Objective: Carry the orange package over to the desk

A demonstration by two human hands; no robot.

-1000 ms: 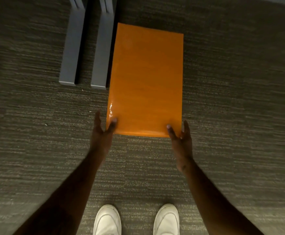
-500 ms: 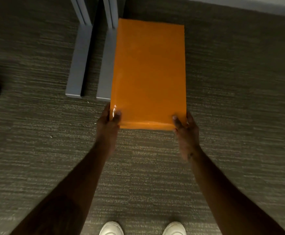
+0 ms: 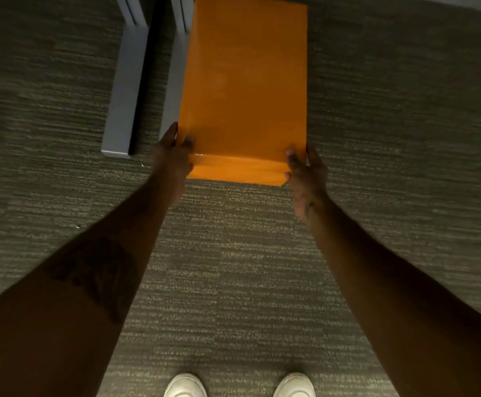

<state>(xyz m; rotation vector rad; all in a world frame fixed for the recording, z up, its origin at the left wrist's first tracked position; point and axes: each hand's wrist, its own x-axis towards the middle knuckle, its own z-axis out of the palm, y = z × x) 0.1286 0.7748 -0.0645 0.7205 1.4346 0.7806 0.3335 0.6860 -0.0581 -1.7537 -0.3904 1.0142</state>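
Head view looks straight down at the grey carpet [image 3: 233, 267], and I see the orange package [image 3: 245, 90] held out in front of me, a long flat box with its near end toward me. My left hand [image 3: 173, 159] clamps the near left corner, thumb on the top face and the other fingers wrapped around the side. My right hand [image 3: 305, 173] clamps the near right corner the same way, thumb pressed on top, fingers closed along the right edge. I judge the package to be off the floor, since its near end face shows and its left edge overlaps the right one of two grey metal legs [image 3: 124, 90] lying along the carpet. Both my forearms reach forward from the lower corners. Two white shoes [image 3: 184, 385] show at the bottom edge, toes pointing toward the package and well apart from it.
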